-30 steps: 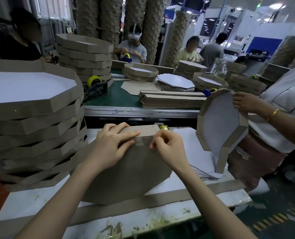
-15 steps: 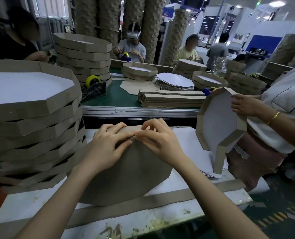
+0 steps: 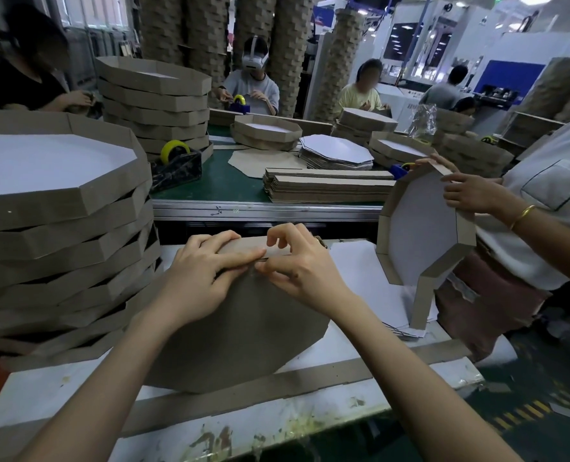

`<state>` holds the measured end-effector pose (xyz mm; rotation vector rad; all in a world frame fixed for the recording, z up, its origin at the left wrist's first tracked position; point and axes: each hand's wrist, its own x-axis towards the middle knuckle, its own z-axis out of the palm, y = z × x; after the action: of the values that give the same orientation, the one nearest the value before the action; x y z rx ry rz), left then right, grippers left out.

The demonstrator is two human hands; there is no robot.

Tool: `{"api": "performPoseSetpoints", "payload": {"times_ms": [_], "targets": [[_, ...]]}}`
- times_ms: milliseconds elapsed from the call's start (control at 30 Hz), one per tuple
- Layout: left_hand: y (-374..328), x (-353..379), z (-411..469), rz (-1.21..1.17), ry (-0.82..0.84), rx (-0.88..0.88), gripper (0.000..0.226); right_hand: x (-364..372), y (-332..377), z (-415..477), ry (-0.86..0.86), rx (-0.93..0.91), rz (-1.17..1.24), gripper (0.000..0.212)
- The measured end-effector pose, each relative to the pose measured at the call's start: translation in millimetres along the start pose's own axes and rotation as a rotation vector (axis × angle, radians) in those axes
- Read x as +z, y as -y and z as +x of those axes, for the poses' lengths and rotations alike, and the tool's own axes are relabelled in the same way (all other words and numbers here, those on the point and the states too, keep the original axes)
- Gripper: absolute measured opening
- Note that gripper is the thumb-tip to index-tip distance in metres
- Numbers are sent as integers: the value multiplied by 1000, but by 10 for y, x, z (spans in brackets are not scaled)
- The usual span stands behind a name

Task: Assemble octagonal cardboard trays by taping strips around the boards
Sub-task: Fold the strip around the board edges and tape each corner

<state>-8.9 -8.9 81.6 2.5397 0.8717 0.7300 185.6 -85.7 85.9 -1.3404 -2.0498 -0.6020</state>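
In the head view, the work surface is a white worktable (image 3: 50,391) whose near edge is chipped and stained yellowish. Beyond the hands, a metal rail (image 3: 277,208) borders a green conveyor belt (image 3: 223,181). Behind that rise tall columns of stacked cardboard (image 3: 207,25) and pale machine cabinets (image 3: 406,38) in a factory hall.

The board (image 3: 243,335), a matt brown cardboard octagon, stands tilted on the table directly below the grip, its top edge at the fingertips. Along that edge runs a flat brown strip (image 3: 255,244). The left hand (image 3: 203,275) lies spread, fingers straight and pressing the strip against the board. The right hand (image 3: 297,271) meets the left's fingertips. It is curled, with thumb and forefingers pinching the strip at the edge. Whether tape lies under them cannot be told.

Left of the grip, a leaning stack of finished trays (image 3: 60,228) shows white octagonal floors and angled brown walls. Nearer than the grip, a loose strip (image 3: 277,385) lies flat along the table's front. Right of the grip, white sheets (image 3: 360,278) lie flat on the table. There another person's hand (image 3: 470,191) holds a part-walled tray (image 3: 420,235) upright on edge.

Beyond the grip, on the belt, sit a black tape dispenser (image 3: 177,161) with a yellow roll, a bundle of strips (image 3: 326,188) and a pile of white-faced octagons (image 3: 336,151).
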Motion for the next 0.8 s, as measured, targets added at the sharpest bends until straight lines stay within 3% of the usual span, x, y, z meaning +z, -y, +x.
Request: {"api": "performPoseSetpoints", "payload": {"times_ms": [133,200,367,433,600,700,800], "targets": [[-69,7,41,-103,-87,-75,37,-32,-45,23,75,-31,-38,10],[-110,41,87,-114,-169,-102,28,-60,-59,-6,131,-21,-34,17],[-135,117,113,-113,-238,14,28,-99,-70,-83,-112,381,322,35],[-102,137,94,-62,-233,19,32,-115,-141,-48,-155,545,425,32],[-37,182,24,89,-222,55,38,-64,-342,-31,-9,687,563,19],[-40,189,7,246,-188,59,47,7,-382,-53,171,750,591,27],[-36,179,1,350,-163,36,62,71,-385,-70,175,739,589,26]]}}
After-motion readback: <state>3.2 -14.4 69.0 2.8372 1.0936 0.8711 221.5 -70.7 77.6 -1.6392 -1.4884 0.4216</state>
